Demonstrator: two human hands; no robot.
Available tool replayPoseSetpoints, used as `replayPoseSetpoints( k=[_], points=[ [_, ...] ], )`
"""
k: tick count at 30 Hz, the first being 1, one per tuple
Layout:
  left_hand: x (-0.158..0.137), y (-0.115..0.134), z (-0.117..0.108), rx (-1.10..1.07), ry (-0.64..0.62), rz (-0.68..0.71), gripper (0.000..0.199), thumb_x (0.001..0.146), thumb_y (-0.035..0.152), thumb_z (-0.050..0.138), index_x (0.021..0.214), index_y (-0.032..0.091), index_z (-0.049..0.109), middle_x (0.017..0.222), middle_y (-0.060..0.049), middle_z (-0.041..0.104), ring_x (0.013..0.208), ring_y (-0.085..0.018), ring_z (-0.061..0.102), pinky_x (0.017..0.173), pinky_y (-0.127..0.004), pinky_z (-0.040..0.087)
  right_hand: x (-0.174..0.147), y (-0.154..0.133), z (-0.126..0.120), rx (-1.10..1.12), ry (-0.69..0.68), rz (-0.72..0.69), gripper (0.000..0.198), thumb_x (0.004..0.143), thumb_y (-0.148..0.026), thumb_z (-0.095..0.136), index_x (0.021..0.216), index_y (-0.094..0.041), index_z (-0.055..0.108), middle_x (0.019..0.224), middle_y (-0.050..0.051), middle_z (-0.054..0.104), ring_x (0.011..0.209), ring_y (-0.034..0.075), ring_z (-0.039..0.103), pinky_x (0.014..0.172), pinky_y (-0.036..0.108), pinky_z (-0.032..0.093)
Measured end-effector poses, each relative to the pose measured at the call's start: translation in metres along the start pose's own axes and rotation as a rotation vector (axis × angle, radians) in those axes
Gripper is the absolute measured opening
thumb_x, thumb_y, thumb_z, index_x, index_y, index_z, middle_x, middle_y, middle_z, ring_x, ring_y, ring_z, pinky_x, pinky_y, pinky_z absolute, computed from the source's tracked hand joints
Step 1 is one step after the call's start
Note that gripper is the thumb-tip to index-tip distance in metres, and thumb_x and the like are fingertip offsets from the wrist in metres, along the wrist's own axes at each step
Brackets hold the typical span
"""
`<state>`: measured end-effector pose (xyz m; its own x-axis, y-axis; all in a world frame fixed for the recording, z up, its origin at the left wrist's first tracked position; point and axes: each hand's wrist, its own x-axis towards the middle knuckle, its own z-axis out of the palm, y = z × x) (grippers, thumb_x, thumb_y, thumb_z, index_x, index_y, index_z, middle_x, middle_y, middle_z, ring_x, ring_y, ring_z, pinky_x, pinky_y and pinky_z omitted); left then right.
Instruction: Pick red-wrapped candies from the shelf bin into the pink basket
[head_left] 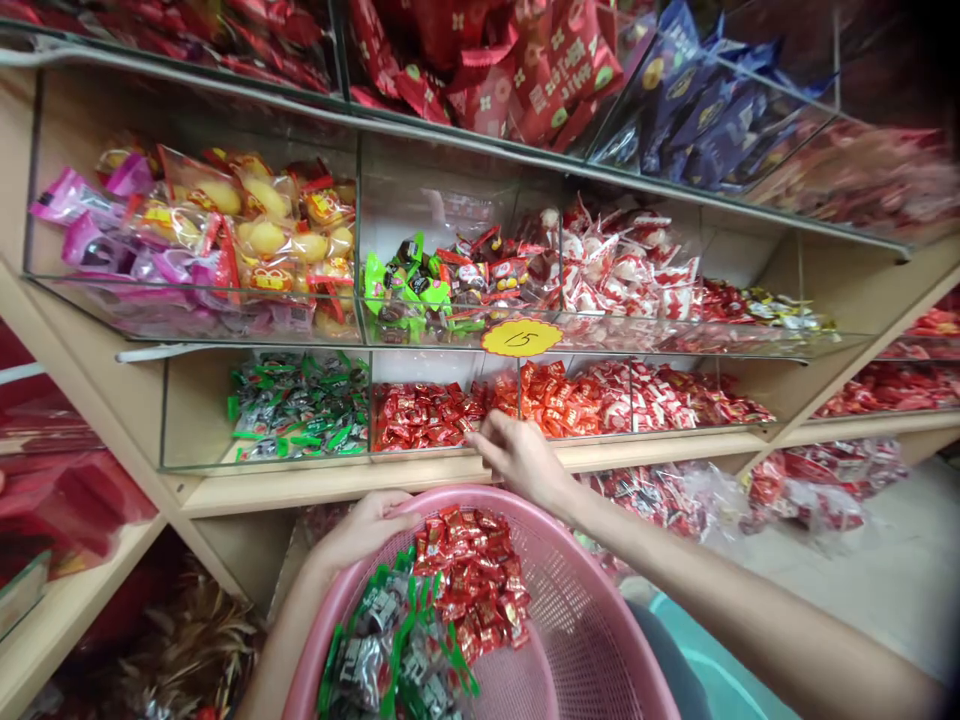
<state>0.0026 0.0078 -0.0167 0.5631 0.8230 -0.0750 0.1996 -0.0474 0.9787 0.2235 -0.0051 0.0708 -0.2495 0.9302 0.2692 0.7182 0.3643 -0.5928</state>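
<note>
My left hand (369, 528) is closed on the far rim of a pink plastic basket (592, 590). Inside the basket, green-and-clear wrapped candies (386, 655) lie at the left, and small red wrapped candies (480, 580) are heaped beside them. Above the basket's far rim, my right hand (517, 458) is in front of the lower shelf's glass edge, fingers bent and slightly apart. No candy shows in it. Closest to it are compartments of red candies (424, 415) and orange-red candies (559, 400).
Glass-fronted bins above hold yellow and pink packets (262, 215), green-wrapped candies (409, 285) and white-red candies (622, 255). A yellow price tag (521, 338) marked 15 hangs on the glass. Bagged candies (660, 500) lie below the shelf. A teal tub (720, 650) stands at right.
</note>
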Motion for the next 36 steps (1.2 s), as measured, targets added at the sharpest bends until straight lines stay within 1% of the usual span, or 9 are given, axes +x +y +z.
replayPoseSetpoints(
  k=[2, 4, 8, 12, 16, 24, 28, 31, 36],
  points=[
    [0.002, -0.003, 0.0, -0.004, 0.004, -0.01, 0.036, 0.07, 0.039, 0.061, 0.088, 0.008, 0.063, 0.082, -0.006, 0.064, 0.073, -0.017, 0.054, 0.065, -0.023, 0.039, 0.04, 0.007, -0.004, -0.349, 0.064, -0.039, 0.019, 0.086, -0.031, 0.04, 0.09, -0.016, 0.05, 0.075, 0.006, 0.063, 0.07, 0.016, 0.06, 0.059, 0.023, 0.039],
    [0.004, -0.004, 0.0, 0.001, 0.018, -0.015, 0.035, 0.07, 0.039, 0.061, 0.085, 0.008, 0.063, 0.079, -0.005, 0.063, 0.071, -0.016, 0.053, 0.064, -0.023, 0.039, 0.072, 0.016, 0.001, -0.534, 0.014, -0.041, 0.02, 0.084, -0.02, 0.041, 0.102, -0.015, 0.048, 0.089, 0.01, 0.063, 0.083, 0.019, 0.058, 0.067, 0.026, 0.039],
    [0.002, -0.004, -0.001, 0.0, 0.011, 0.004, 0.033, 0.071, 0.039, 0.061, 0.083, 0.009, 0.063, 0.077, -0.004, 0.063, 0.071, -0.016, 0.052, 0.064, -0.023, 0.038, 0.107, 0.029, 0.02, -0.615, -0.066, -0.099, 0.038, 0.075, -0.008, 0.046, 0.112, -0.015, 0.046, 0.105, 0.011, 0.059, 0.096, 0.021, 0.053, 0.076, 0.028, 0.037],
    [0.001, -0.004, -0.002, 0.006, 0.014, 0.016, 0.031, 0.072, 0.04, 0.059, 0.081, 0.011, 0.063, 0.075, -0.003, 0.062, 0.071, -0.016, 0.052, 0.065, -0.023, 0.038, 0.118, 0.033, 0.034, -0.693, -0.118, -0.148, 0.047, 0.072, -0.005, 0.047, 0.118, -0.015, 0.043, 0.113, 0.013, 0.054, 0.105, 0.026, 0.044, 0.083, 0.035, 0.035],
    [0.003, -0.009, -0.003, 0.016, 0.011, 0.034, 0.033, 0.073, 0.041, 0.058, 0.084, 0.01, 0.063, 0.08, -0.004, 0.063, 0.075, -0.017, 0.053, 0.067, -0.023, 0.039, 0.122, 0.037, 0.039, -0.73, -0.143, -0.192, 0.046, 0.074, -0.002, 0.042, 0.119, -0.013, 0.043, 0.112, 0.014, 0.055, 0.106, 0.026, 0.041, 0.085, 0.038, 0.032],
    [0.003, -0.01, -0.003, 0.021, 0.016, 0.019, 0.031, 0.073, 0.04, 0.059, 0.083, 0.011, 0.064, 0.078, -0.004, 0.064, 0.072, -0.016, 0.054, 0.064, -0.022, 0.038, 0.108, 0.032, 0.019, -0.686, -0.107, -0.253, 0.043, 0.079, -0.013, 0.044, 0.122, -0.017, 0.041, 0.113, 0.012, 0.05, 0.104, 0.025, 0.041, 0.084, 0.036, 0.032],
    [0.001, -0.007, -0.002, 0.011, 0.013, 0.021, 0.03, 0.073, 0.037, 0.059, 0.086, 0.011, 0.064, 0.083, -0.005, 0.065, 0.077, -0.018, 0.055, 0.068, -0.023, 0.04, 0.083, 0.023, 0.004, -0.448, -0.043, -0.368, 0.035, 0.078, -0.017, 0.049, 0.113, -0.015, 0.047, 0.101, 0.009, 0.05, 0.095, 0.02, 0.045, 0.082, 0.03, 0.035],
    [0.001, -0.006, -0.001, 0.0, 0.014, 0.01, 0.032, 0.073, 0.037, 0.06, 0.091, 0.01, 0.064, 0.089, -0.007, 0.065, 0.081, -0.019, 0.056, 0.071, -0.025, 0.04, 0.057, 0.012, -0.007, -0.243, -0.058, -0.424, 0.028, 0.078, -0.016, 0.049, 0.106, -0.016, 0.05, 0.094, 0.005, 0.047, 0.085, 0.015, 0.047, 0.076, 0.026, 0.038],
    [0.001, -0.003, -0.001, -0.002, 0.016, -0.015, 0.033, 0.071, 0.039, 0.061, 0.085, 0.009, 0.064, 0.081, -0.005, 0.065, 0.073, -0.017, 0.055, 0.065, -0.024, 0.04, 0.011, -0.004, -0.015, 0.077, -0.061, -0.328, 0.023, 0.078, -0.021, 0.054, 0.1, -0.018, 0.053, 0.093, 0.003, 0.051, 0.08, 0.013, 0.049, 0.073, 0.026, 0.04]
  ],
)
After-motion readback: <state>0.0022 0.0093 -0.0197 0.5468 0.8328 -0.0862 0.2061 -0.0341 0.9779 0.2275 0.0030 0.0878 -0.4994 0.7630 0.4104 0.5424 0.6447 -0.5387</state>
